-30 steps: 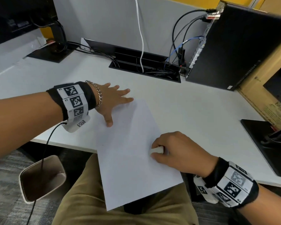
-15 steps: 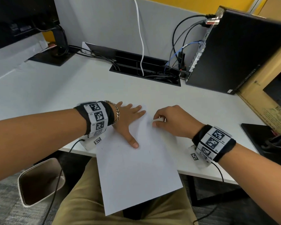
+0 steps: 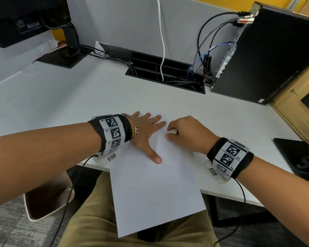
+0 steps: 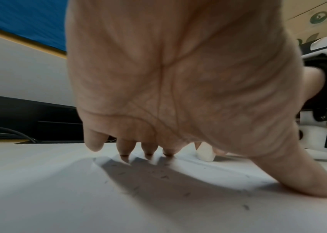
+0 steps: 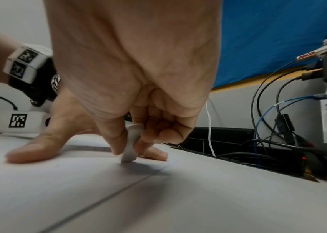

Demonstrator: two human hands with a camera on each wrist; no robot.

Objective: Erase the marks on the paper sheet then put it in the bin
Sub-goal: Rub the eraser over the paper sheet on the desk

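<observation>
A white paper sheet (image 3: 155,189) lies on the white desk (image 3: 78,97), its near half hanging over the front edge above my lap. My left hand (image 3: 146,132) lies flat and spread on the sheet's far left part, pressing it down. My right hand (image 3: 184,134) pinches a small white eraser (image 3: 172,133) between thumb and fingers, its tip pressed on the sheet's far right corner. The eraser (image 5: 131,145) touches the paper in the right wrist view. Dark eraser crumbs (image 4: 164,176) lie on the sheet under my left palm. A faint mark (image 3: 169,165) shows near my left thumb.
A tan bin (image 3: 46,198) stands on the floor at my left, below the desk. A black computer tower (image 3: 268,56) with cables stands at the back right, next to an open cable tray (image 3: 166,73). A monitor base (image 3: 61,59) sits at the back left.
My right hand carried the eraser from the sheet's near right part up to its far right corner. My left hand slid slightly right and nearer onto the sheet.
</observation>
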